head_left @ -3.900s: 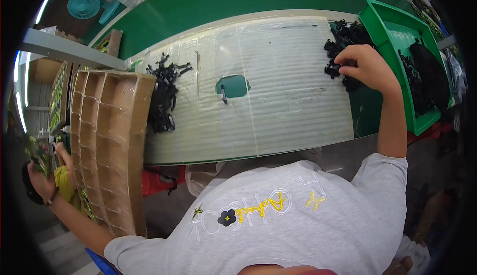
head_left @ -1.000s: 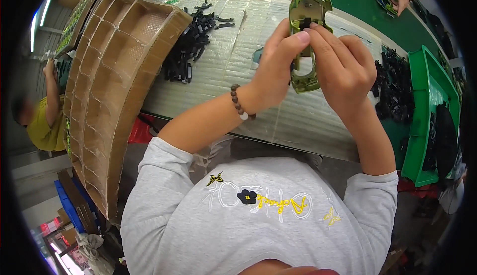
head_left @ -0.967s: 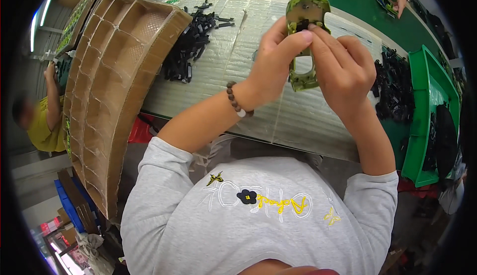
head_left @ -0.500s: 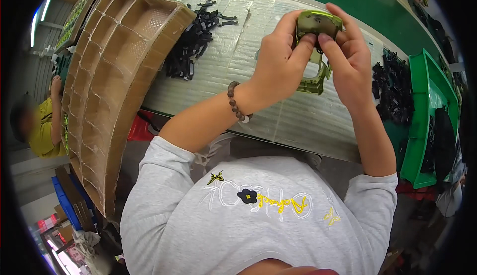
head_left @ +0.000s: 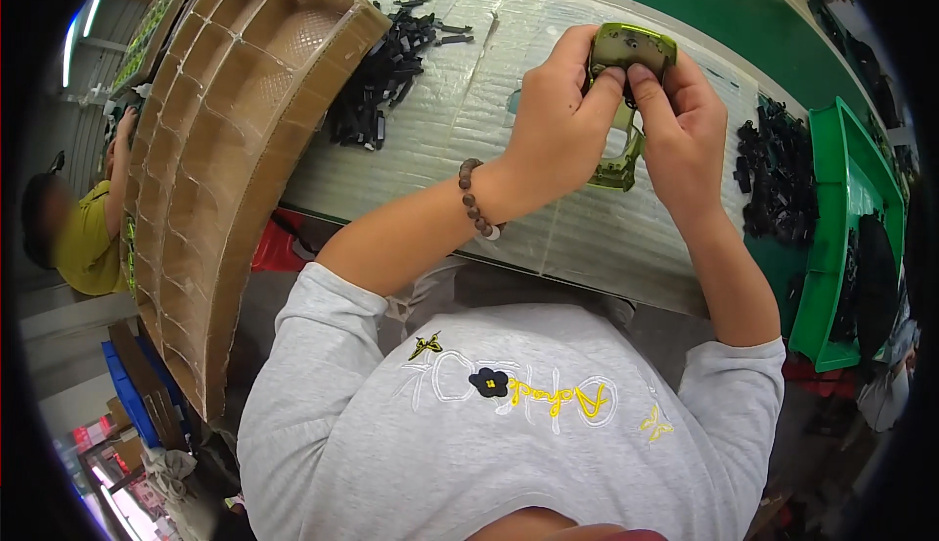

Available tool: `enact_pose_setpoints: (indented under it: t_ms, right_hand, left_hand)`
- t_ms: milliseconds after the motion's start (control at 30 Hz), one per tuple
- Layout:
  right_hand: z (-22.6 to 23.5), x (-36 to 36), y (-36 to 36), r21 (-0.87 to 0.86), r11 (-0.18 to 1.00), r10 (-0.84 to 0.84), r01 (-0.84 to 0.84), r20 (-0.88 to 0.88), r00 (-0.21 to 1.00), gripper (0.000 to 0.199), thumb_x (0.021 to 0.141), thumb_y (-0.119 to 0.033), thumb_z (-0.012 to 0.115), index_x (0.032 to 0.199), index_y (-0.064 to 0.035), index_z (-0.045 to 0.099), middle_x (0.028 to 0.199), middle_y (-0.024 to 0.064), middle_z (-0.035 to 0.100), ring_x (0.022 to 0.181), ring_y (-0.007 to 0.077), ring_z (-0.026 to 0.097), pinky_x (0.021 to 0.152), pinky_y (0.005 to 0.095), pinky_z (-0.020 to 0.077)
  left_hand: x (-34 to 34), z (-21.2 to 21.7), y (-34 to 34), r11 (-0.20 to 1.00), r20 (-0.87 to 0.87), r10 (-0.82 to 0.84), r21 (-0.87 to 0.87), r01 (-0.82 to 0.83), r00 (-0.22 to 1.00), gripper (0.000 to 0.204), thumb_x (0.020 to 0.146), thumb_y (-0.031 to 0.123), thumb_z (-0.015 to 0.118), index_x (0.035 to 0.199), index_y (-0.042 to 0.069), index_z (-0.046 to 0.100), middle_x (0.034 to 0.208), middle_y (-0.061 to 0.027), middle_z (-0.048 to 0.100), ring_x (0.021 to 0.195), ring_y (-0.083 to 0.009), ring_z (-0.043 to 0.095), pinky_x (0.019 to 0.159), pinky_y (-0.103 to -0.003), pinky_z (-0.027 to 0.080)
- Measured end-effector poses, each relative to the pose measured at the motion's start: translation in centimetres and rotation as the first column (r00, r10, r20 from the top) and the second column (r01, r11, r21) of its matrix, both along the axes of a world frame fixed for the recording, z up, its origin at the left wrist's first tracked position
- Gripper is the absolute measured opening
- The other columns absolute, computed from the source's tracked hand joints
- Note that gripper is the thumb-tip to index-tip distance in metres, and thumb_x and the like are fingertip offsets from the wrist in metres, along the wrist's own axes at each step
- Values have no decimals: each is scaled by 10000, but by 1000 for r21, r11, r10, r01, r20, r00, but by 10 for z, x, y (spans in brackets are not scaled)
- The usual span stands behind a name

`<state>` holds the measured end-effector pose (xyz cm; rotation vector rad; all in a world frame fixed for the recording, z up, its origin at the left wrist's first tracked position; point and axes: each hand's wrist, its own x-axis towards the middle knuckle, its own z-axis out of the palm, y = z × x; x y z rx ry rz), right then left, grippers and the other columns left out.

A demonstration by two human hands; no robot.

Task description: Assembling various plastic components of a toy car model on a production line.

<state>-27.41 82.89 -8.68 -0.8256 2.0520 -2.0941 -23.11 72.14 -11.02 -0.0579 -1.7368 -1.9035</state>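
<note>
Both my hands are raised over the padded worktop (head_left: 489,159), gripping one olive-green plastic housing (head_left: 634,47) between them. My left hand (head_left: 562,120) wraps its left side, and my right hand (head_left: 685,135) holds the right. The two thumbs press side by side on its lower edge, around a small dark part that is mostly covered. Below the thumbs shows a green piece with an opening (head_left: 614,174); whether it is joined to the housing I cannot tell. A brown bead bracelet (head_left: 469,197) is round my left wrist.
Black plastic parts (head_left: 377,96) lie heaped at the left, beside a cardboard divider tray (head_left: 210,140). More black parts (head_left: 778,169) are piled at the right, next to a green bin (head_left: 827,267). Another person in yellow-green (head_left: 88,243) is at the far left.
The housing is tilted slightly differently, showing more of its inner face. My right index finger has come down from its upper edge, and my thumbs have shifted slightly.
</note>
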Motion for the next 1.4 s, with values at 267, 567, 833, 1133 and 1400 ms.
enact_pose_setpoints:
  t_ms: [267,567,833,1133,1400]
  right_hand:
    - [-6,1,1,41,998,-41,47,-140,989,265,904,-56,486,1157,15,522,910,84,638,825,119,585,741,247,463]
    - [-9,8,-4,91,994,-55,62,-76,996,232,907,-49,431,1124,28,461,998,126,584,920,185,555,817,302,439]
    - [-10,3,2,74,997,-1,2,-17,1000,249,919,-60,404,1152,27,431,1032,141,568,952,210,547,839,320,429]
    - [-13,6,1,107,994,-27,37,-91,995,227,927,-70,397,1132,23,426,1016,134,562,918,209,547,833,325,430]
    - [-8,-2,-1,25,996,83,-88,164,983,230,946,-99,378,1141,14,425,1043,101,548,946,164,533,854,302,424]
  left_hand:
    - [3,4,3,983,-17,86,-163,-87,996,205,859,46,479,1046,-37,489,657,-126,594,543,-172,566,507,-299,430]
    - [9,8,4,996,182,27,-89,-11,983,252,876,26,472,1118,-43,481,970,-68,593,842,-74,538,709,-219,448]
    - [8,8,3,984,157,20,-177,9,987,263,887,68,476,1125,-41,477,944,-72,609,805,-83,545,684,-228,451]
    - [5,2,8,963,72,114,-254,-92,991,196,861,87,474,1011,-38,460,638,-177,586,554,-315,586,519,-387,432]
    - [-4,-5,0,988,111,52,-154,-34,992,204,857,95,476,1001,-49,474,640,-160,588,557,-262,583,523,-362,434]
